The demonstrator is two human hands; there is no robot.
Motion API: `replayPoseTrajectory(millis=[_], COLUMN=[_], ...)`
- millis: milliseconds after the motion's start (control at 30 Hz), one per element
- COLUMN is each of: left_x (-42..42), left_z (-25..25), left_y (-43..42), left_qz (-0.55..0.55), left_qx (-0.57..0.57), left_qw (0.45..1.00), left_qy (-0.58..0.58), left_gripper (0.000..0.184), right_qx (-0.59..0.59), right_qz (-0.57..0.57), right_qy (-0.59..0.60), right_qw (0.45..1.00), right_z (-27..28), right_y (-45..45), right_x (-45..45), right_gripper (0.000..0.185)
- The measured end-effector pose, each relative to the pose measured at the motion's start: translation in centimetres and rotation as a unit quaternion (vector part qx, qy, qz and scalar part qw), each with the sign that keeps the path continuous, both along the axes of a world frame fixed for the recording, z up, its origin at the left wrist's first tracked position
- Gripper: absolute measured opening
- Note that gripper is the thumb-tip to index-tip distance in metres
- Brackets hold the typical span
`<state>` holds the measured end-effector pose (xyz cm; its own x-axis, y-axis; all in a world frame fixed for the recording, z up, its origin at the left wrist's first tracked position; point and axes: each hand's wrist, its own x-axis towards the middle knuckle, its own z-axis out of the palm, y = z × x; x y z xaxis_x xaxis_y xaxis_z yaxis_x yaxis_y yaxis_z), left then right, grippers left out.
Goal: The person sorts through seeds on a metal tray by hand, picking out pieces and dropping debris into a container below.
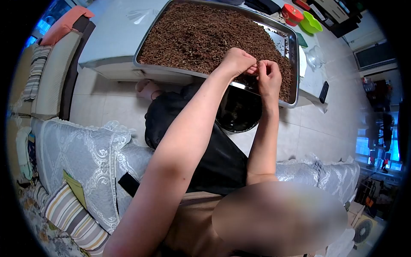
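Sits at a lace-covered sofa (pixel 94 160), reaching towards 1 o'clock with left hand (pixel 236 62) and right hand (pixel 269 79) just beside each other. Has thumb and fingers brought together on each hand; cannot tell of any tiny piece pinched between them. Holds both low over the near side of a metal tray (pixel 175 70), probably for close handling of the coarse reddish-brown dried bits (pixel 192 34), perhaps peppercorns, heaped inside.

Has the tray at 12 o'clock on a white table (pixel 107 43), apparently for an easy reach from the seat. Has a dark bucket (pixel 239 124) directly below the near rim, towards 1 o'clock, between legs and table, seemingly handy for anything dropped.

Past the tray, between 1 and 2 o'clock, shows a red tub (pixel 292 15) beside a lime-green bowl (pixel 311 23); between 2 and 3, a black handheld device (pixel 324 91) near the table edge. Bears pale marks on the red tub, too small to read; shows no legible brand or label elsewhere.
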<state>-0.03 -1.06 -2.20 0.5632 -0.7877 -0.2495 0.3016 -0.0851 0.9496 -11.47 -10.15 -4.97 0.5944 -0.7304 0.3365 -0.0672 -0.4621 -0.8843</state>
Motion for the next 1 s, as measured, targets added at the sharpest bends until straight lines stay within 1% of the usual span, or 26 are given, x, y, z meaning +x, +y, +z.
replayPoseTrajectory(millis=[33,100,133,200,233,333,367,400,433,467,500,533,600,633,667,733,767,867,933,1000], left_x=[0.1,0.2,0.1,-0.2,-0.2,-0.1,0.1,0.1,0.4,0.6,0.8,1.0,1.6,2.1,2.2,3.1,3.5,3.6,2.8,2.4], left_z=[0.0,0.2,0.3,0.6,0.7,0.4,0.3,0.6,1.0,1.2,1.6,2.1,2.8,3.1,3.4,2.5,2.1,1.6,1.4,0.5], left_y=[0.0,0.0,0.0,-0.1,0.0,0.0,-0.1,0.0,0.2,0.5,0.9,1.3,2.2,3.0,3.8,4.5,4.7,4.9,4.5,3.9], left_qz=[-0.004,-0.013,-0.004,0.014,0.008,0.0,0.004,0.008,0.007,0.019,0.031,0.043,0.119,0.16,0.21,0.284,0.274,0.236,0.196,0.199], left_qx=[-0.001,-0.004,-0.015,-0.037,-0.033,-0.036,-0.047,-0.059,-0.053,-0.051,-0.049,-0.047,0.043,0.084,0.14,0.219,0.242,0.309,0.348,0.338], left_qw=[1.0,1.0,1.0,0.999,0.999,0.992,0.987,0.982,0.985,0.984,0.982,0.98,0.968,0.953,0.918,0.839,0.83,0.805,0.794,0.751], left_qy=[-0.005,-0.014,0.003,0.035,-0.008,-0.122,-0.15,-0.179,-0.161,-0.17,-0.18,-0.189,-0.217,-0.244,-0.305,-0.408,-0.42,-0.448,-0.457,-0.531], left_gripper=[0.019,0.019,0.02,0.021,0.021,0.025,0.027,0.029,0.032,0.032,0.032,0.032,0.031,0.032,0.028,0.023,0.02,0.016,0.015,0.018], right_qx=[0.09,0.097,0.1,-0.014,-0.07,-0.088,-0.078,0.007,0.092,0.176,0.219,0.217,0.212,0.214,0.19,0.141,0.108,0.042,0.075,0.089], right_qz=[0.03,0.015,0.007,-0.018,-0.031,-0.049,-0.047,-0.009,0.028,0.066,0.096,0.118,0.16,0.201,0.23,0.289,0.299,0.308,0.278,0.238], right_qy=[-0.023,-0.011,-0.006,0.008,0.014,0.045,0.027,0.023,0.019,0.014,0.004,0.014,0.036,0.049,0.079,0.137,0.175,0.305,0.345,0.386], right_qw=[0.995,0.995,0.995,1.0,0.997,0.994,0.995,1.0,0.995,0.982,0.971,0.969,0.963,0.955,0.951,0.937,0.932,0.9,0.893,0.887], right_z=[-0.1,0.2,0.5,0.7,0.9,1.4,1.7,1.9,2.3,2.7,4.7,5.9,7.3,7.7,7.8,7.8,7.2,7.7,8.1,8.8], right_y=[-0.3,-0.5,-0.4,0.0,0.3,1.0,1.1,0.9,0.4,0.0,1.0,1.2,1.4,1.3,1.3,1.0,0.3,0.1,0.4,0.9], right_x=[-0.1,-0.3,-0.4,-0.4,-0.4,-0.2,-0.4,-0.7,-1.1,-1.4,-2.0,-2.7,-3.9,-4.5,-5.2,-6.2,-6.6,-7.4,-7.5,-7.5], right_gripper=[0.019,0.018,0.018,0.018,0.018,0.017,0.016,0.016,0.015,0.015,0.012,0.01,0.007,0.006,0.006,0.006,0.005,0.003,0.007,0.012])
